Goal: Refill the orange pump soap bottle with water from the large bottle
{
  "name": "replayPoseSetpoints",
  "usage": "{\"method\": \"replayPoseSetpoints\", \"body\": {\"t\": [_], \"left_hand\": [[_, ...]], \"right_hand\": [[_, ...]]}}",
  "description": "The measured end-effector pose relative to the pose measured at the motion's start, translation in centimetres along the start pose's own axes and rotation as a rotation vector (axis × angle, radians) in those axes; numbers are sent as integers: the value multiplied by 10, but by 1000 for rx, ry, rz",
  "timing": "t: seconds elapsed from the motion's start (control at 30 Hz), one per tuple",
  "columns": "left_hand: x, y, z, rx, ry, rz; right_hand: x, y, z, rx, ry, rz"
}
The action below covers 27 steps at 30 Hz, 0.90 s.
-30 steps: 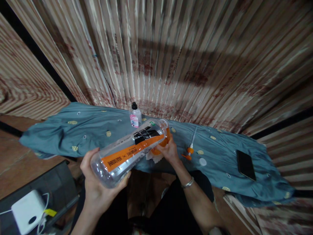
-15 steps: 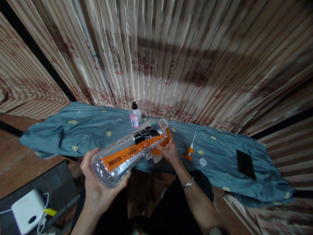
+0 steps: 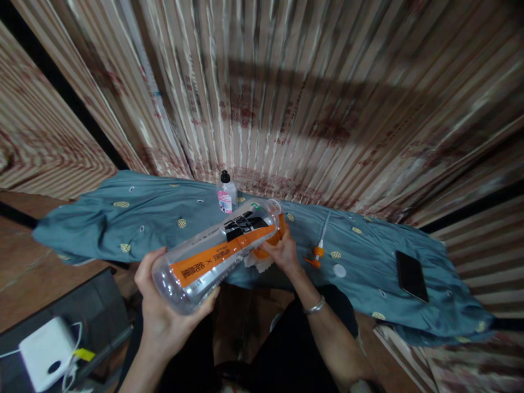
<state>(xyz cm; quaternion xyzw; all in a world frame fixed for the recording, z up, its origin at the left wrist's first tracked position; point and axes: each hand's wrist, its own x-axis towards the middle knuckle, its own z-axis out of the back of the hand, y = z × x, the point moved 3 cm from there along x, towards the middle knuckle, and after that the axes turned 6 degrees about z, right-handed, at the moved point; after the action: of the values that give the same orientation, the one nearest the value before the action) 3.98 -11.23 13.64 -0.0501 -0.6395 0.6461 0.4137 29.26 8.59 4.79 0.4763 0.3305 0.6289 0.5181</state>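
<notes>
A large clear plastic bottle (image 3: 221, 248) with an orange and black label lies slanted in the air, its neck to the upper right. My left hand (image 3: 164, 297) is wrapped around its base. Behind the neck end, my right hand (image 3: 284, 251) grips an orange bottle (image 3: 279, 232), mostly hidden by the clear bottle and my fingers. Whether the two bottle mouths touch, I cannot tell. Beneath them a crumpled white tissue (image 3: 260, 265) shows on the cloth. Right of my right hand lie an orange and white pump head (image 3: 317, 255) with its tube and a round white cap (image 3: 339, 271).
A small clear bottle (image 3: 227, 196) with a black cap stands at the back of the blue-green cloth (image 3: 159, 210). A black phone (image 3: 411, 275) lies at the right. On a dark stool (image 3: 98, 305) at lower left sits a white box (image 3: 47, 349) with cables. A striped curtain (image 3: 262, 98) hangs behind.
</notes>
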Motion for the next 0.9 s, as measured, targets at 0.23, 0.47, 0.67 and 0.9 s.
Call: {"method": "replayPoseSetpoints", "body": {"t": [0.23,0.47,0.67,0.9], "left_hand": [[-1,4,2,86,41,-122],[-1,8,3,80,33,-152],[-2,3,0,58,27,-163],[-2,2,0,91,46,-211]], "right_hand": [[1,-4,1,0,4,3],[1,-6,1,12,6,9],[1,-10,-2,23,3,24],[1,-11,-2,33,2,24]]}}
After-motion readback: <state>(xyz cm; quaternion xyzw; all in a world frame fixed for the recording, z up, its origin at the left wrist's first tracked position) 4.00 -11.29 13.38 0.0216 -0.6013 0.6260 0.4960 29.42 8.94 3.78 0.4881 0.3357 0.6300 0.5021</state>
